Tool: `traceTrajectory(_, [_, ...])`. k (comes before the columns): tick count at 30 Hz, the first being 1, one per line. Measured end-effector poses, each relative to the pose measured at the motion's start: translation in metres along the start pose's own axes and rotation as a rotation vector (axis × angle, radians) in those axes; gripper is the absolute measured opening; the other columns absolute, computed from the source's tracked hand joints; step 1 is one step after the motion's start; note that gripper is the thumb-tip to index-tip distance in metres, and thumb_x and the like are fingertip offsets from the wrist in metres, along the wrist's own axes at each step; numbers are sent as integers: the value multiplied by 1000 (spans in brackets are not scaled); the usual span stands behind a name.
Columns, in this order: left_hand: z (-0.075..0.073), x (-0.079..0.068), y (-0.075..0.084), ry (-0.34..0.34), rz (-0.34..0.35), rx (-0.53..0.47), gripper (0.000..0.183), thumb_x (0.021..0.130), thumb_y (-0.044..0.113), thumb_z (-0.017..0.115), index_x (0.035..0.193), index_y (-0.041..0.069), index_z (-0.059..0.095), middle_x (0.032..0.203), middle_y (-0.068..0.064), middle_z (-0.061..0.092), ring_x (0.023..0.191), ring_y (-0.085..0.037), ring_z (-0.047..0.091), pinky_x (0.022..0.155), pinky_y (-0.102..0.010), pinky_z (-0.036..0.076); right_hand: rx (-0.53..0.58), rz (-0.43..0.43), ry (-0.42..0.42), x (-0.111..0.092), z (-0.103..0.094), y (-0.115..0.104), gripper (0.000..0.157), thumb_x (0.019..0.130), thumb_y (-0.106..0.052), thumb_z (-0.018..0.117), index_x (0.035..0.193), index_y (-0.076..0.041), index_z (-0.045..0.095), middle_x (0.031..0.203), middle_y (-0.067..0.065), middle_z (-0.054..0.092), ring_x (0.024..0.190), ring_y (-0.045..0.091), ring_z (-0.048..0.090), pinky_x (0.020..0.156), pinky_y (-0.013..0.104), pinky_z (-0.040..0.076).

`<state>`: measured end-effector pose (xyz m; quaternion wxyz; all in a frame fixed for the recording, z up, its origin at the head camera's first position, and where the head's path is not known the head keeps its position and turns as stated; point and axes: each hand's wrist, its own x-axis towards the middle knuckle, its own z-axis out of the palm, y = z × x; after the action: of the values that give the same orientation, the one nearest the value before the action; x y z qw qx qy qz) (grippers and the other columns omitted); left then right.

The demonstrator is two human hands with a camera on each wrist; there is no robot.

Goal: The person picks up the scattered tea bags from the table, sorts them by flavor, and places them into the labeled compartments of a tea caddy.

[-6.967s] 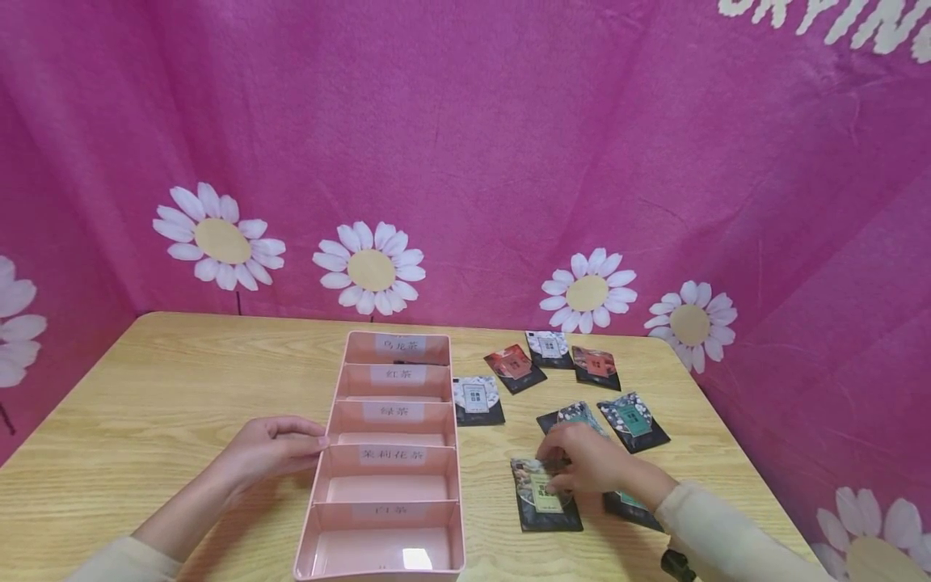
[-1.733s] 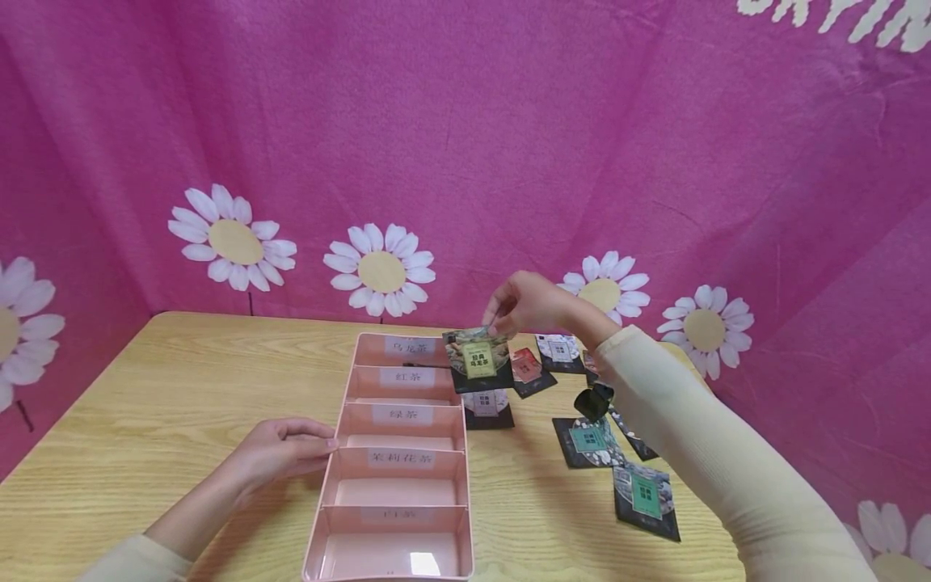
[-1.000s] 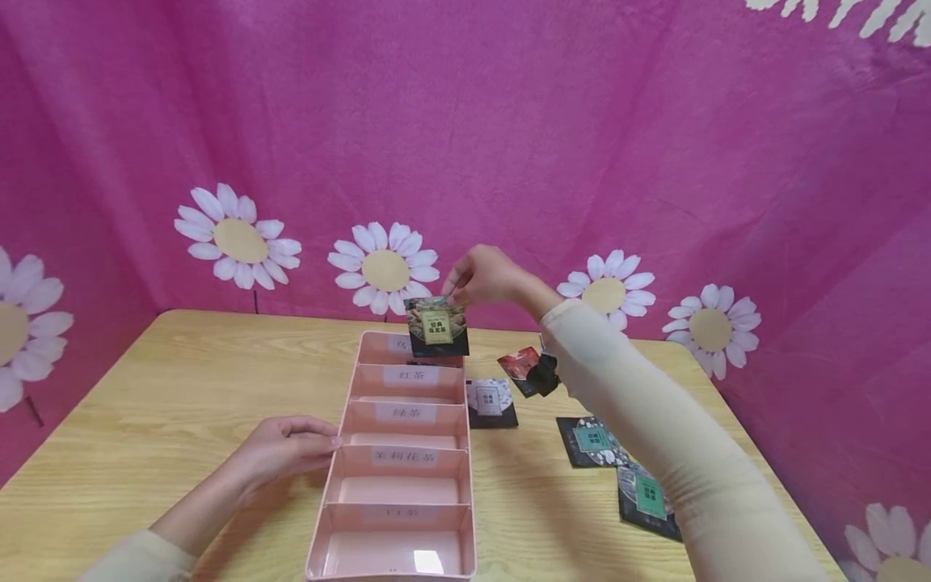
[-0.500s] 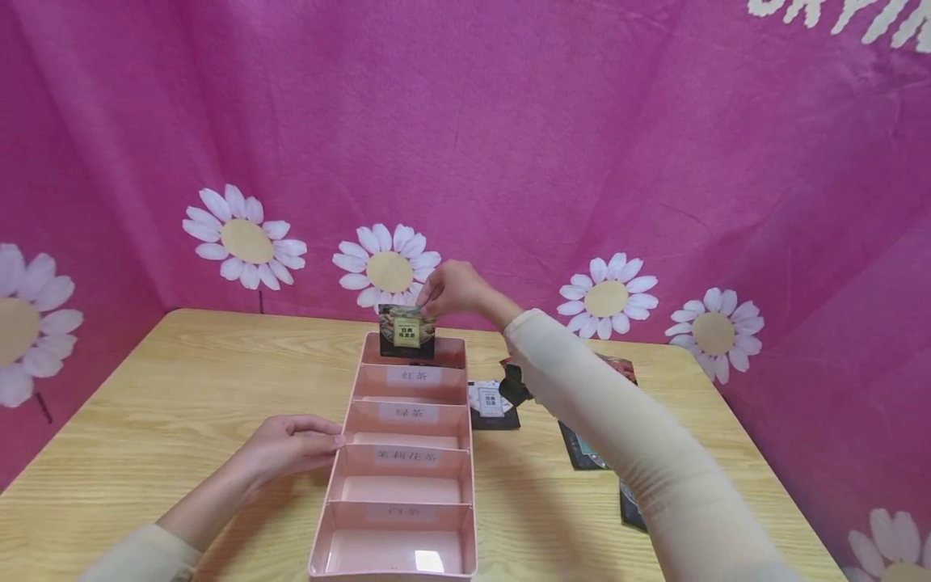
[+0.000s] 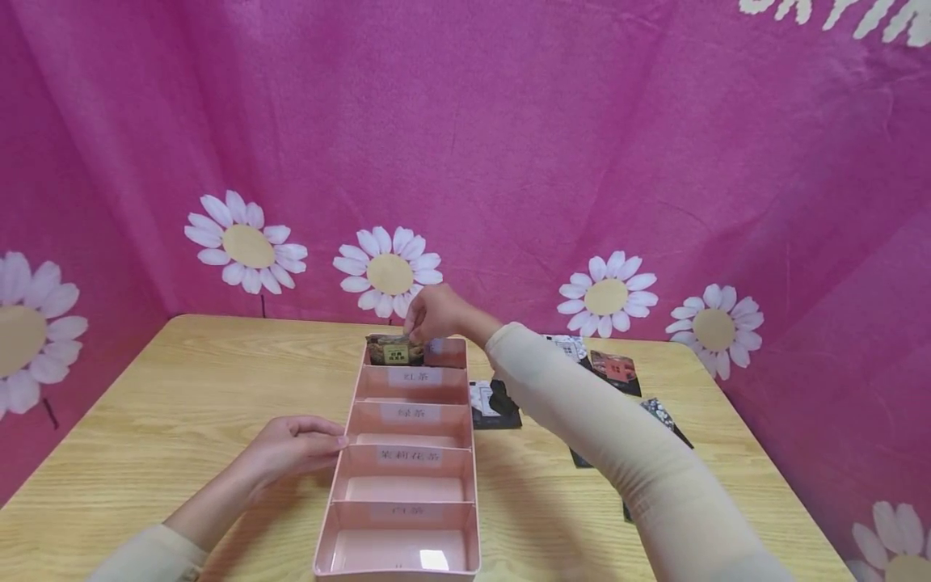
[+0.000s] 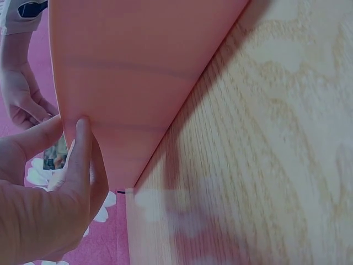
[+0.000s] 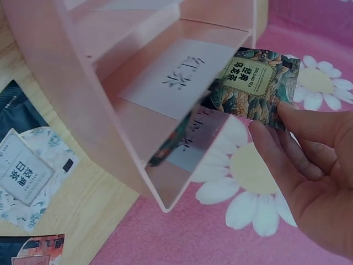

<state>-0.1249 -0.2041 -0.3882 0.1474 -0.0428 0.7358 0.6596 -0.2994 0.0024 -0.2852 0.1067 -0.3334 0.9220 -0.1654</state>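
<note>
A pink divided box (image 5: 385,550) with labelled compartments stands lengthwise on the table. My left hand (image 5: 294,444) holds its left edge, thumb at the rim and fingers against the outer wall (image 6: 127,44) in the left wrist view. Above the farthest compartment, my right hand (image 5: 436,314) pinches an oolong tea bag (image 7: 251,88) by its top corner. The packet's lower part is inside that compartment, toward the left. Another dark packet (image 7: 172,141) shows there nearly edge-on in the right wrist view.
A white tea bag (image 5: 486,400) lies right of the box. Farther right are a red tea bag (image 5: 617,372), a white-patterned packet (image 5: 570,347) and others partly hidden by my right sleeve (image 5: 582,412). A pink curtain (image 5: 494,162) hangs behind the table.
My right hand picked up the oolong tea bag from the table, carried it left over the box and lowered it partway into the farthest compartment. The left hand stayed at the box.
</note>
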Motion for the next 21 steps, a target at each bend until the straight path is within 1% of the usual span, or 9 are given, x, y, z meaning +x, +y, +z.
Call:
traceTrajectory(2, [0, 0, 0, 2, 0, -5, 41, 87, 10, 67, 117, -16, 57, 96, -4, 73, 88, -12, 70, 87, -30, 62, -19, -5, -9, 0, 4, 0, 8, 79, -5, 73, 87, -6, 76, 91, 9, 76, 80, 13, 70, 69, 13, 55])
traceTrajectory(5, [0, 0, 0, 3, -3, -2, 41, 87, 10, 67, 117, -16, 56, 96, -4, 73, 88, -11, 70, 87, -29, 62, -55, -18, -17, 0, 12, 1, 7, 79, -5, 73, 84, -8, 76, 88, 7, 76, 82, 12, 69, 71, 15, 55])
traceTrajectory(8, [0, -1, -1, 9, -10, 1, 41, 87, 11, 67, 117, -15, 56, 96, -4, 73, 89, -11, 70, 87, -30, 62, -106, -44, -33, -2, 20, 4, 5, 79, -5, 75, 80, -10, 75, 86, 5, 76, 82, 11, 67, 74, 18, 57])
traceTrajectory(12, [0, -1, -2, 4, -12, -4, 41, 87, 11, 68, 117, -15, 57, 94, -3, 73, 89, -12, 70, 87, -30, 62, -160, -74, -45, -4, 28, 8, 6, 80, -7, 75, 77, -12, 74, 85, 3, 76, 83, 13, 68, 77, 23, 60])
traceTrajectory(17, [0, 0, -2, -5, 0, -19, 42, 87, 10, 67, 117, -17, 56, 93, -3, 73, 88, -12, 70, 86, -30, 62, -185, -99, -29, -6, 29, 9, 6, 80, -6, 73, 81, -11, 76, 85, 3, 76, 84, 13, 70, 78, 22, 60])
traceTrajectory(21, [0, 1, -2, -4, 10, -15, 42, 87, 9, 67, 117, -17, 56, 94, -4, 73, 87, -13, 71, 85, -30, 62, -174, -89, -37, -9, 26, 9, 7, 81, -5, 72, 84, -11, 76, 89, 3, 76, 87, 14, 69, 81, 25, 61])
